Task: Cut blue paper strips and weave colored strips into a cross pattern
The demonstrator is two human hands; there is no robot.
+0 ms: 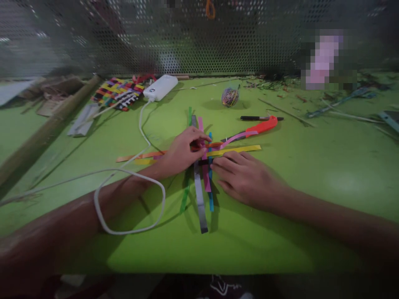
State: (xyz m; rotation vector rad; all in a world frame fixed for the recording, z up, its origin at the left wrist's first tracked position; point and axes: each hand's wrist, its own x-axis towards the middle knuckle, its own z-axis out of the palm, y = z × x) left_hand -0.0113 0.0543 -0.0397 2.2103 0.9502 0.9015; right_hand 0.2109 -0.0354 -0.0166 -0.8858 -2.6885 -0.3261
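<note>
Several flat coloured strips cross each other on the green table. Upright ones include a grey strip [198, 199], a pink strip [206, 180], a blue strip [211, 201] and a green strip [185, 197]. Across them run a yellow strip [240, 150], an orange strip [140, 156] and a short black strip [203, 162]. My left hand [182, 151] lies over the crossing, thumb and fingers closed on the woven strips. With closed fingers, my right hand [245, 176] grips the black strip's right end. Its fingertips are partly hidden.
A red-handled knife [262, 126] and black pen [249, 118] lie beyond my right hand. Behind are a string ball [230, 97], a white power bank [161, 87] and a colourful woven piece [115, 92]. A white cable [129, 231] loops over my left forearm. Perforated metal [187, 45] borders the back.
</note>
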